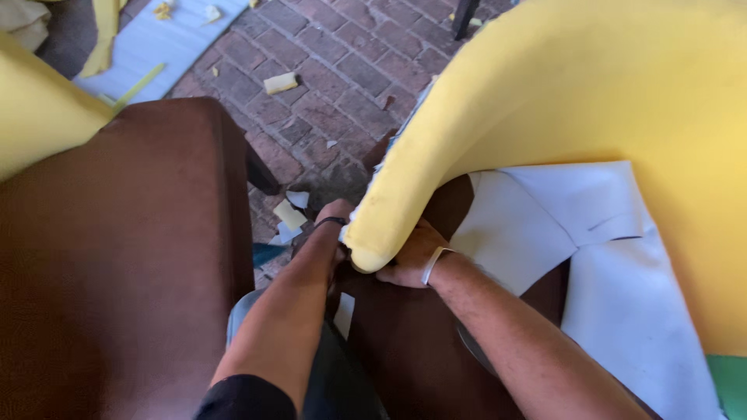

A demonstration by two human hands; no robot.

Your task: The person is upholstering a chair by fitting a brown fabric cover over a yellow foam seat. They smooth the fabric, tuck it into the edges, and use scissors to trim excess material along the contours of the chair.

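Currently, we note 2 hands at the rolled yellow foam sheet (545,101) end: right hand (408,257) grip closed beneath it, left hand (333,218) grip hidden, beside brown upholstery (117,257).

Two hands: left (336,214) and right (408,260), both at the curled end of one large yellow foam sheet (591,85). Two brown cushions (117,257), one either side of the fingers. One white sheet (607,264). Three pale foam scraps (281,82) beyond the fingertips.
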